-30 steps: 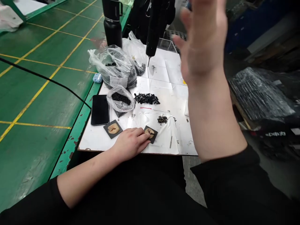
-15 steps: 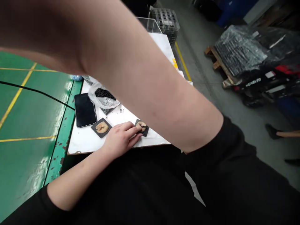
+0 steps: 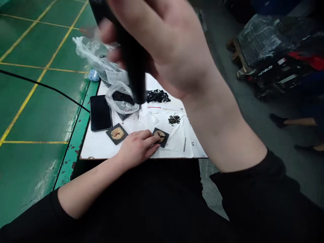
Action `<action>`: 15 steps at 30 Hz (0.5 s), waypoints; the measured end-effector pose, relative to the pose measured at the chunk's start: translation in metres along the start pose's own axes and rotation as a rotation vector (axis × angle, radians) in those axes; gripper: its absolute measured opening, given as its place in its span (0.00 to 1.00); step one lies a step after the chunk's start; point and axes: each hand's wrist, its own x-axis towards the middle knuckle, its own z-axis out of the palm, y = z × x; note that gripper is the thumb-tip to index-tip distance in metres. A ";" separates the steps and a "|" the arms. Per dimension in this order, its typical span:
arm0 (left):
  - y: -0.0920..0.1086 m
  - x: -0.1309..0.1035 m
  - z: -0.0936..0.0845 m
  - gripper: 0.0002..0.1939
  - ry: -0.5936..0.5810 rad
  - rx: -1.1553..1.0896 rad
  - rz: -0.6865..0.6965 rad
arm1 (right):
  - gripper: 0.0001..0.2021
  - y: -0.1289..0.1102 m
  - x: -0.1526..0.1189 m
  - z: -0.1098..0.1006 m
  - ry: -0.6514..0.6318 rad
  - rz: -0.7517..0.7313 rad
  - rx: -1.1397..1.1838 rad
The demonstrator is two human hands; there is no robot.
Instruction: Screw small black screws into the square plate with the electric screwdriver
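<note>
My right hand (image 3: 167,44) is raised close to the camera, closed around the black body of a hanging electric screwdriver (image 3: 133,64). My left hand (image 3: 138,148) rests on the white board (image 3: 101,148), its fingertips holding down a small black square plate with a tan disc (image 3: 160,136). A second such plate (image 3: 116,133) lies to its left. A small heap of dark screws (image 3: 174,119) and a larger pile of black parts (image 3: 157,97) lie beyond.
A black phone (image 3: 100,112) lies at the board's left edge. Plastic bags of black parts (image 3: 120,101) stand behind it. A black cable (image 3: 43,87) crosses the green table. A loose bit (image 3: 184,144) lies on the right. Wrapped pallets (image 3: 263,40) stand on the floor.
My right arm swept across the view and the hand now grips the hanging screwdriver, pulled down over the board. My left hand has stayed on the square plate.
</note>
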 end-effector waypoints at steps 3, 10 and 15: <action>0.000 0.000 0.001 0.16 -0.005 -0.008 0.001 | 0.07 0.022 -0.028 -0.008 0.013 0.043 0.158; 0.002 0.001 0.001 0.14 0.033 0.004 0.022 | 0.15 0.066 -0.127 -0.054 -0.024 0.194 -0.354; 0.002 0.001 0.001 0.13 0.046 -0.010 0.040 | 0.05 0.083 -0.178 -0.064 -0.206 0.076 -0.882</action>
